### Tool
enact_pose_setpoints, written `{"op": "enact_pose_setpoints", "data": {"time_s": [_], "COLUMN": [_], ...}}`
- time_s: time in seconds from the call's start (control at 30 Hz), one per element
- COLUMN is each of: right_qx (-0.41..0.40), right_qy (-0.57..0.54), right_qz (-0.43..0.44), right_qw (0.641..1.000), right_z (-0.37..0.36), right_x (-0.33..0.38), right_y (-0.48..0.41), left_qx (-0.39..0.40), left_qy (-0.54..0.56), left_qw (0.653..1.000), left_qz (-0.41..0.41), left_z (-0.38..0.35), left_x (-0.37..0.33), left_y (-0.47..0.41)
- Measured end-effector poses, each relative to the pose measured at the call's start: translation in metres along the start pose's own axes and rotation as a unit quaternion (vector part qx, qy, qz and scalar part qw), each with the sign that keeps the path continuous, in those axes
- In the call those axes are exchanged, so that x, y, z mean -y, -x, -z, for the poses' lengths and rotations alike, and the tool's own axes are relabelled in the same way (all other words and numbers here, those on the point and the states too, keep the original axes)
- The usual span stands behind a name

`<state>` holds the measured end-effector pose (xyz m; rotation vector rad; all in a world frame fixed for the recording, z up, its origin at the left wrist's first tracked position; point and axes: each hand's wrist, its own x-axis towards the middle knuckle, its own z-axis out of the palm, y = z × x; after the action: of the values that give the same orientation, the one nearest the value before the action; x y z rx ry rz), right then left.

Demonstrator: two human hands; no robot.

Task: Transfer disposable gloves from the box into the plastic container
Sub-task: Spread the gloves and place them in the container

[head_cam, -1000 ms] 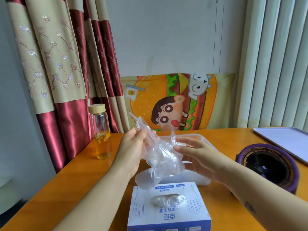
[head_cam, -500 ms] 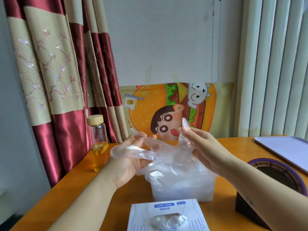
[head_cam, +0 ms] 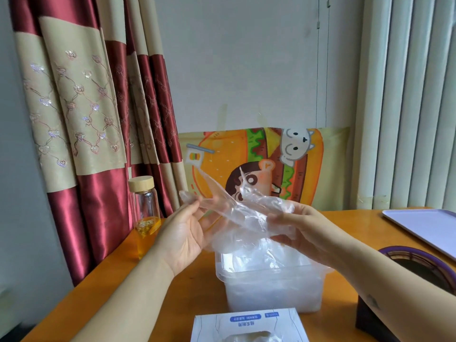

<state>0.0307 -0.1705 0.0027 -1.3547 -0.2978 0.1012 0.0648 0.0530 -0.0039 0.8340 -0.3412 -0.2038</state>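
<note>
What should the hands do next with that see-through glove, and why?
Probably lower the disposable glove straight down into the plastic container. The left hand and the right hand hold it stretched between them just above the container's open top, so it looks ready to go in.

The near edge cuts off the glove box, and its print is too small to read. The right edge cuts the tray and the purple-rimmed dark object, whose near side the right forearm hides. The glove veils the fingertips of the right grip. The container has cloudy walls that blur its contents.
</note>
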Motion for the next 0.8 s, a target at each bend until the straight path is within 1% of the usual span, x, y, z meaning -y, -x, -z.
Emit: {"op": "enact_pose_setpoints", "data": {"time_s": [0.07,0.1,0.17,0.23,0.27,0.3,0.33,0.37,0.4,0.43,0.47,0.5,0.53,0.57,0.6,0.63,0.67,0.7,0.73,0.8], "right_qx": [-0.107,-0.145,-0.177,-0.192,-0.202,-0.214,-0.23,-0.247,-0.26,-0.27,-0.279,-0.286,-0.292,-0.295,-0.292,-0.285,-0.272,-0.253,-0.228,-0.177], "right_qy": [-0.024,-0.033,-0.039,-0.033,-0.023,0.002,0.044,0.093,0.143,0.186,0.222,0.26,0.304,0.346,0.38,0.401,0.413,0.42,0.423,0.418], "right_qz": [-0.001,0.003,0.023,0.052,0.069,0.087,0.102,0.113,0.117,0.116,0.11,0.104,0.099,0.096,0.093,0.087,0.076,0.062,0.046,0.027], "right_qw": [0.994,0.989,0.983,0.979,0.977,0.973,0.967,0.958,0.948,0.938,0.928,0.916,0.901,0.885,0.873,0.866,0.866,0.869,0.876,0.89], "right_z": [0.003,0.006,0.013,0.016,0.017,0.019,0.021,0.025,0.028,0.032,0.036,0.041,0.044,0.047,0.05,0.052,0.054,0.055,0.055,0.052], "right_x": [-0.001,-0.003,-0.005,-0.006,-0.006,-0.007,-0.008,-0.009,-0.009,-0.011,-0.012,-0.014,-0.016,-0.018,-0.021,-0.023,-0.026,-0.026,-0.025,-0.02], "right_y": [-0.004,-0.007,-0.011,-0.014,-0.015,-0.017,-0.019,-0.022,-0.024,-0.026,-0.028,-0.031,-0.034,-0.037,-0.04,-0.043,-0.045,-0.046,-0.045,-0.046], "left_qx": [-0.021,-0.03,-0.05,-0.076,-0.1,-0.14,-0.195,-0.255,-0.296,-0.298,-0.259,-0.185,-0.093,0.001,0.083,0.139,0.172,0.185,0.187,0.18], "left_qy": [0.023,0.029,0.026,-0.009,-0.034,-0.058,-0.081,-0.108,-0.153,-0.231,-0.338,-0.453,-0.559,-0.651,-0.725,-0.777,-0.812,-0.829,-0.831,-0.821], "left_qw": [0.999,0.999,0.998,0.997,0.994,0.988,0.976,0.955,0.926,0.888,0.841,0.792,0.748,0.705,0.657,0.606,0.557,0.527,0.522,0.538], "left_qz": [-0.006,-0.008,-0.007,0.002,-0.001,-0.017,-0.05,-0.105,-0.18,-0.265,-0.333,-0.364,-0.344,-0.281,-0.191,-0.102,-0.033,0.015,0.043,0.071], "left_z": [0.005,0.009,0.017,0.023,0.026,0.029,0.031,0.031,0.028,0.022,0.013,0.002,-0.01,-0.019,-0.025,-0.028,-0.028,-0.027,-0.025,-0.021], "left_x": [0.003,0.004,0.006,0.006,0.005,0.002,-0.003,-0.008,-0.013,-0.016,-0.016,-0.011,-0.003,0.008,0.022,0.034,0.045,0.056,0.064,0.072], "left_y": [-0.003,-0.004,-0.007,-0.01,-0.013,-0.017,-0.022,-0.026,-0.028,-0.028,-0.027,-0.025,-0.024,-0.027,-0.03,-0.034,-0.037,-0.041,-0.044,-0.052]}}
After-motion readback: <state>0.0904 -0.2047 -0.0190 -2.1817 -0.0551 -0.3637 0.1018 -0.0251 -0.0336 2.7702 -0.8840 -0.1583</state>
